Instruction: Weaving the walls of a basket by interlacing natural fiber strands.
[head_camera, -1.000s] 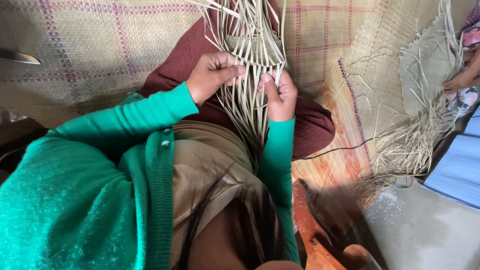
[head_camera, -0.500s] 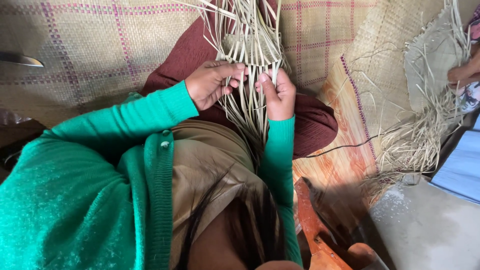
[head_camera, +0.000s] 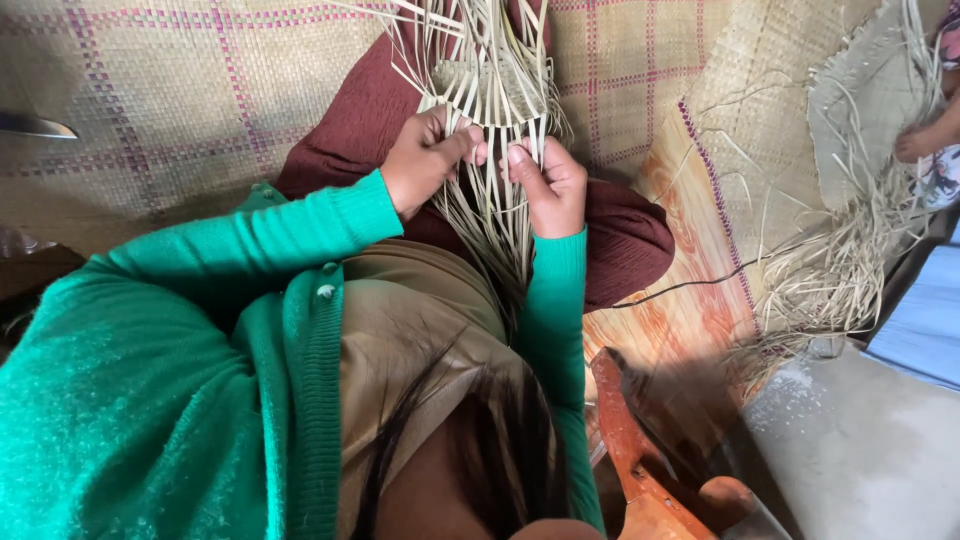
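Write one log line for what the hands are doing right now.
left hand: pinching straw strips | right hand: pinching same strips | woven patch: above hands | mat: underneath | loose straw: far right

Single head-worn view, looking steeply down the wearer's chest onto the lap. Close range: left hand (head_camera: 425, 165) and right hand (head_camera: 550, 190) sit in upper centre, woven mat (head_camera: 180, 100) beyond. Frame's right edge reaches a straw pile (head_camera: 830, 280). No second view to overlap.
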